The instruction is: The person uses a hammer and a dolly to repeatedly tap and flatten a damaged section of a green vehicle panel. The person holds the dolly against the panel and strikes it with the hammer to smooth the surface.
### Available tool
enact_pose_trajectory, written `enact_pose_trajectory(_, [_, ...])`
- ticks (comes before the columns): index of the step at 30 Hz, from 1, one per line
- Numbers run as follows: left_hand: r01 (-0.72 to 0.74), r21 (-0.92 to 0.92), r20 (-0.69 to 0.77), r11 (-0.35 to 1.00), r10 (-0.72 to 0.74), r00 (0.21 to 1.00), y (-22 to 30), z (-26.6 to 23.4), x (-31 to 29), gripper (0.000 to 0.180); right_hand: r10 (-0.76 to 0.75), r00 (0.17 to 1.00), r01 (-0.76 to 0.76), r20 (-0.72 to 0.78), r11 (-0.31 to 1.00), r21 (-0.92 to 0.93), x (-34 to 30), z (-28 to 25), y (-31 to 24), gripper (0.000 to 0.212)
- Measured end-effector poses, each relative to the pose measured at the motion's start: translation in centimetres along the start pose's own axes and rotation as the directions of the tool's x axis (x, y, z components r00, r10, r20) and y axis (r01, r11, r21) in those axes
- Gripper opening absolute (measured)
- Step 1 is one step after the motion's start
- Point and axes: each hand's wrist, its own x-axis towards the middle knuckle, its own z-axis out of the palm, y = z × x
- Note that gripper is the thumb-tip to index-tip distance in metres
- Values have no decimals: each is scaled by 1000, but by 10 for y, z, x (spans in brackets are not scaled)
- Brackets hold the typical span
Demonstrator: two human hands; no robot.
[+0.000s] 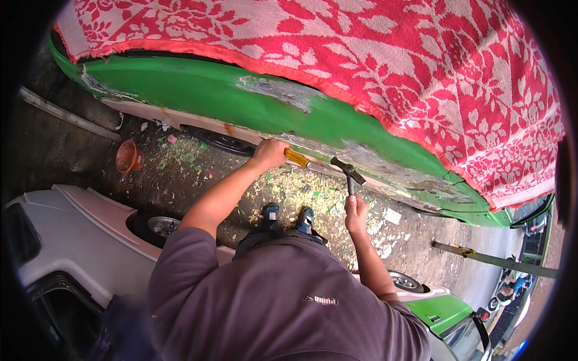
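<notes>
My left hand is closed round a tool with a yellow handle, likely a screwdriver or chisel; its tip is against or close to the car's side, and I cannot tell which. In my right hand is a hammer, gripped by its grey handle, its dark head just right of the yellow handle's end. Both hands are at the lower side of a green car. Bare, scraped patches show grey metal where the green paint is gone.
A red and pink floral blanket covers the car's upper part. Paint flakes litter the ground round my feet. An orange bucket lies at left. Behind me stands a white and pink vehicle. Poles are at right and left.
</notes>
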Motion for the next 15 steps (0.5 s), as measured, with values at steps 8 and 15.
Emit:
enact_pose_trajectory(8, [-41,-167,-121,985,21,992,14,15,-6,13,9,997,-19,-82,993,-117,-19,-40,-4,50])
enact_pose_trajectory(15, [-134,-512,-240,848,8,971,62,34,-20,30,-16,998,8,-66,992,-122,-17,-98,22,47])
